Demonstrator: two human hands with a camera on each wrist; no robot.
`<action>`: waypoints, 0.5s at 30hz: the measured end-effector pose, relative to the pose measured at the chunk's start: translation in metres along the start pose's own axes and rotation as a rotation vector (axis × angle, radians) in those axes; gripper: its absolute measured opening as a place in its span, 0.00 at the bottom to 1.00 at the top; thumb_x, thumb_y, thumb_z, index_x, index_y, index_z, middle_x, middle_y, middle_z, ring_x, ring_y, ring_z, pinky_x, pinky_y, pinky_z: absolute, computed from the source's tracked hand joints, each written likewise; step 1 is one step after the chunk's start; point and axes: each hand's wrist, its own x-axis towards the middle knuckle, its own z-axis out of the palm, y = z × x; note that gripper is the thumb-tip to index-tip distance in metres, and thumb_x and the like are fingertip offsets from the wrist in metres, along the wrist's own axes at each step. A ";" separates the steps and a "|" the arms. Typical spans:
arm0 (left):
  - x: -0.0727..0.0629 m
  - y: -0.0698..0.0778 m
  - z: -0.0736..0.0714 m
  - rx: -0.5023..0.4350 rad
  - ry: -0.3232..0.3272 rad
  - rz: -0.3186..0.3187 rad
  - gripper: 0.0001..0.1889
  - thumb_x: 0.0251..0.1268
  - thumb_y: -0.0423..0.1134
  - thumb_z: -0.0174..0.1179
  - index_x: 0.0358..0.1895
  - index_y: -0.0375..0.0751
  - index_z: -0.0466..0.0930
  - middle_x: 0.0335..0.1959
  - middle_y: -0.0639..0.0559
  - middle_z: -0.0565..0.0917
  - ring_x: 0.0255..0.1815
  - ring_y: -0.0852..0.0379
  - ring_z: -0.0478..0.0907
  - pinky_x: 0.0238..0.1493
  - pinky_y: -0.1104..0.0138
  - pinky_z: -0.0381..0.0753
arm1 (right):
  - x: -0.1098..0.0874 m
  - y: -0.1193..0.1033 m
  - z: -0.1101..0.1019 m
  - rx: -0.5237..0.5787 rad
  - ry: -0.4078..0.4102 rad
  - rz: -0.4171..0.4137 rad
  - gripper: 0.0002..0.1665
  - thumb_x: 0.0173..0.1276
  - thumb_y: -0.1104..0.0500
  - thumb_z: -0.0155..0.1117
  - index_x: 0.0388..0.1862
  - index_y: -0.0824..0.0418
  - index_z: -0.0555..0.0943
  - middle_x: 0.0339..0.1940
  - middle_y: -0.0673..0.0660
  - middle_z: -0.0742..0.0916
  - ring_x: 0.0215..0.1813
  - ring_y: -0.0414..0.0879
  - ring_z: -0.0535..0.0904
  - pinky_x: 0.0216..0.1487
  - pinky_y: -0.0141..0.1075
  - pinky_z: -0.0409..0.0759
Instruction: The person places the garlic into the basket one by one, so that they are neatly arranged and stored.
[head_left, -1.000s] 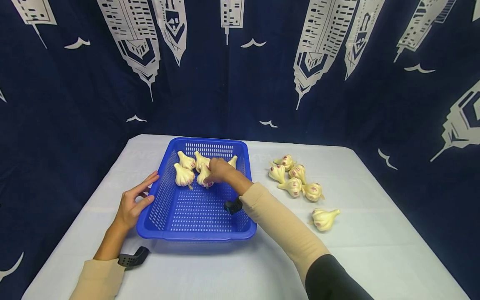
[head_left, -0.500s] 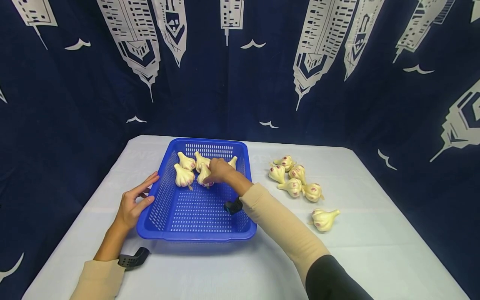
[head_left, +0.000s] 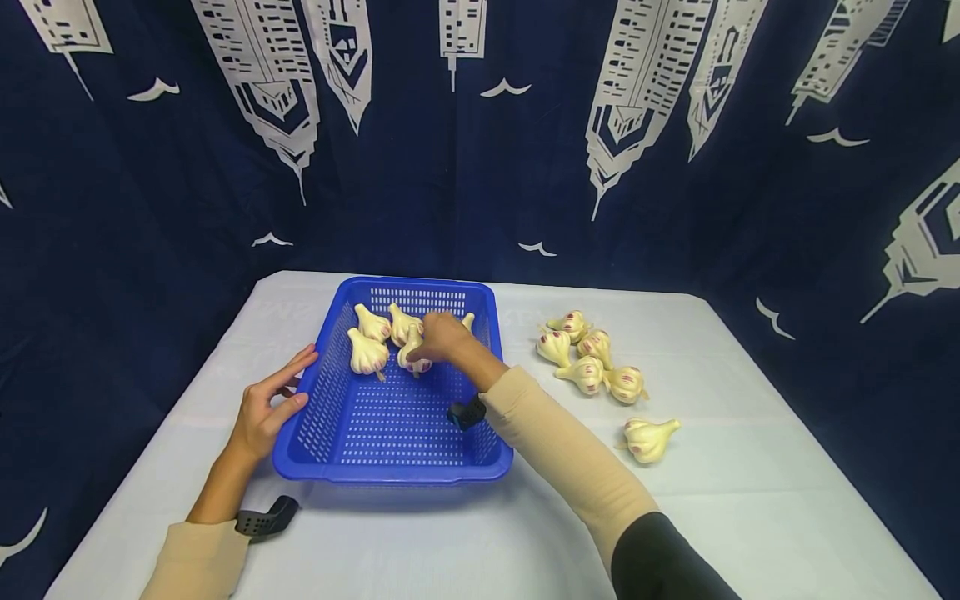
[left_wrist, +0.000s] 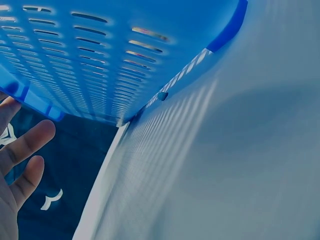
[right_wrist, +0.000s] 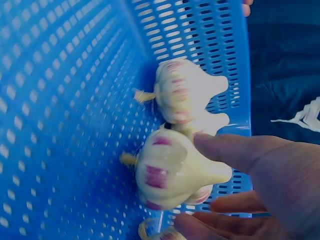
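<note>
A blue plastic basket [head_left: 390,475] stands on the table with several garlic bulbs inside, towards its far side. My right hand [head_left: 448,340] reaches into it and holds one garlic bulb [right_wrist: 167,170], thumb at one side of its neck and fingers on the other. Beside that bulb, another garlic bulb [right_wrist: 182,90] leans against the basket's wall in the right wrist view. The stem of a further bulb [head_left: 468,321] shows behind my right hand. My left hand [head_left: 262,410] touches the basket's left rim with fingers spread and fairly straight; in the left wrist view its fingers [left_wrist: 32,137] lie beside the wall.
Right of the basket, several garlic bulbs [head_left: 588,375] lie clustered on the white tablecloth [head_left: 720,517]. A single garlic bulb [head_left: 648,439] lies nearer the front. A dark blue patterned curtain [head_left: 420,192] hangs behind the table.
My right hand and the garlic bulb it holds have shifted slightly to the right inside the basket. My left hand and the basket stay where they were.
</note>
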 end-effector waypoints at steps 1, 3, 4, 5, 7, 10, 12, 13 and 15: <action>0.000 0.000 0.000 -0.001 -0.001 -0.002 0.26 0.55 0.27 0.55 0.61 0.28 0.77 0.64 0.36 0.75 0.39 0.68 0.79 0.37 0.73 0.72 | 0.000 0.001 -0.002 0.003 0.013 0.009 0.24 0.54 0.46 0.77 0.21 0.57 0.72 0.19 0.48 0.72 0.28 0.43 0.69 0.31 0.34 0.71; 0.000 0.000 0.001 0.000 -0.002 -0.001 0.26 0.55 0.27 0.55 0.61 0.28 0.77 0.65 0.37 0.75 0.39 0.68 0.79 0.37 0.73 0.73 | -0.002 0.002 -0.005 0.006 0.041 0.026 0.27 0.55 0.45 0.76 0.18 0.56 0.69 0.18 0.48 0.69 0.27 0.43 0.67 0.28 0.34 0.69; 0.000 0.000 0.001 0.005 -0.003 0.002 0.26 0.55 0.27 0.55 0.61 0.28 0.77 0.65 0.36 0.75 0.39 0.68 0.79 0.37 0.74 0.73 | -0.003 0.003 -0.007 0.015 0.051 0.032 0.28 0.55 0.45 0.76 0.17 0.56 0.67 0.17 0.48 0.69 0.26 0.43 0.67 0.27 0.34 0.68; -0.001 0.000 0.001 0.004 -0.002 0.004 0.26 0.55 0.27 0.55 0.61 0.27 0.77 0.64 0.36 0.75 0.39 0.68 0.79 0.37 0.74 0.73 | -0.003 0.004 -0.008 0.023 0.057 0.036 0.28 0.56 0.45 0.76 0.16 0.56 0.67 0.17 0.48 0.69 0.25 0.43 0.66 0.26 0.33 0.68; -0.001 0.001 0.002 -0.001 0.003 0.004 0.26 0.55 0.27 0.55 0.61 0.28 0.77 0.64 0.36 0.76 0.38 0.67 0.79 0.36 0.74 0.73 | -0.005 0.006 -0.012 0.040 0.064 0.046 0.29 0.56 0.45 0.76 0.15 0.55 0.66 0.16 0.48 0.68 0.23 0.42 0.66 0.24 0.33 0.67; 0.000 0.001 0.002 -0.014 0.015 0.000 0.26 0.55 0.27 0.54 0.61 0.29 0.78 0.63 0.35 0.76 0.38 0.65 0.80 0.37 0.74 0.72 | -0.008 0.009 -0.017 0.064 0.071 0.039 0.28 0.58 0.46 0.75 0.17 0.57 0.67 0.16 0.49 0.69 0.20 0.41 0.65 0.21 0.32 0.66; 0.000 0.000 0.002 -0.022 0.024 -0.006 0.26 0.54 0.27 0.54 0.61 0.30 0.78 0.63 0.36 0.76 0.39 0.65 0.80 0.37 0.74 0.72 | -0.010 0.010 -0.022 0.090 0.096 0.029 0.24 0.59 0.46 0.75 0.22 0.61 0.74 0.19 0.51 0.75 0.22 0.41 0.67 0.24 0.32 0.69; 0.000 0.000 0.002 -0.021 0.023 -0.004 0.26 0.54 0.27 0.54 0.61 0.30 0.78 0.63 0.36 0.76 0.39 0.65 0.80 0.37 0.74 0.72 | -0.011 0.011 -0.024 0.103 0.112 0.022 0.22 0.59 0.46 0.74 0.27 0.64 0.79 0.23 0.53 0.80 0.24 0.42 0.70 0.26 0.33 0.73; -0.001 0.000 0.002 -0.022 0.024 0.001 0.26 0.54 0.26 0.54 0.61 0.29 0.78 0.63 0.35 0.76 0.39 0.67 0.79 0.37 0.74 0.72 | -0.014 0.013 -0.030 0.135 0.134 0.009 0.24 0.59 0.47 0.74 0.40 0.67 0.83 0.34 0.58 0.86 0.31 0.44 0.76 0.35 0.35 0.79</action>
